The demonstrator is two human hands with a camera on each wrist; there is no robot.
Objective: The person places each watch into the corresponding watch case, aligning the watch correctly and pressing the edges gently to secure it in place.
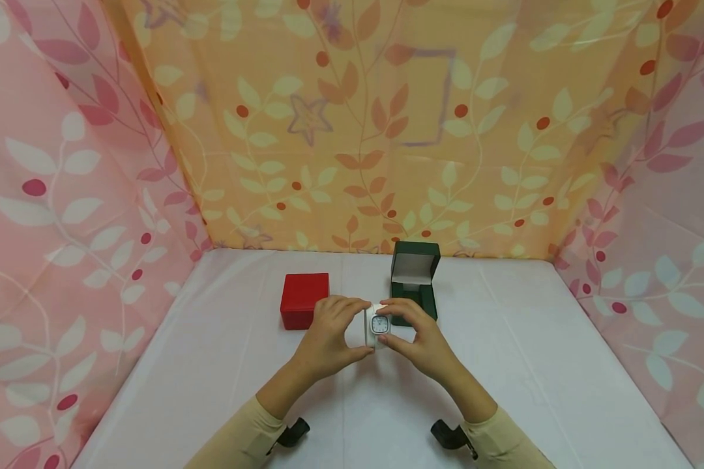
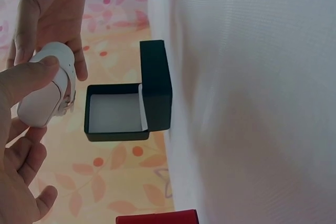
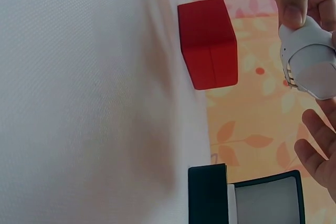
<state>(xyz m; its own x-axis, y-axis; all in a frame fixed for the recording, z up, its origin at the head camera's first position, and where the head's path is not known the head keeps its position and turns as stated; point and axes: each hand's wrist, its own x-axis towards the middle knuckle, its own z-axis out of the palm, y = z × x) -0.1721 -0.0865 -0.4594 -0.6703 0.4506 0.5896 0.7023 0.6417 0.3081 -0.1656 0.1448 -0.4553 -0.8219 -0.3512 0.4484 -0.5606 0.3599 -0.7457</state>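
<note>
A white wristwatch (image 1: pixel 380 324) with a rounded square face is held up between both hands, its face toward the head camera. The strap, with a metal buckle, loops round what looks like a pale cushion (image 2: pixel 39 100). My left hand (image 1: pixel 328 342) grips the left side, thumb below and fingers above in the head view. From the other side my right hand (image 1: pixel 422 339) pinches the watch with thumb and index finger, close beside its face. Its other fingers (image 3: pixel 315 145) curve loosely. A dark green watch box (image 1: pixel 413 260), lid raised, stands just behind the right hand.
A closed red box (image 1: pixel 305 296) sits on the white-covered table (image 1: pixel 240 365), behind the left hand. Patterned cloth (image 1: pixel 352 130) hangs at the back and both sides. Black wrist mounts (image 1: pixel 446 435) are on both forearms.
</note>
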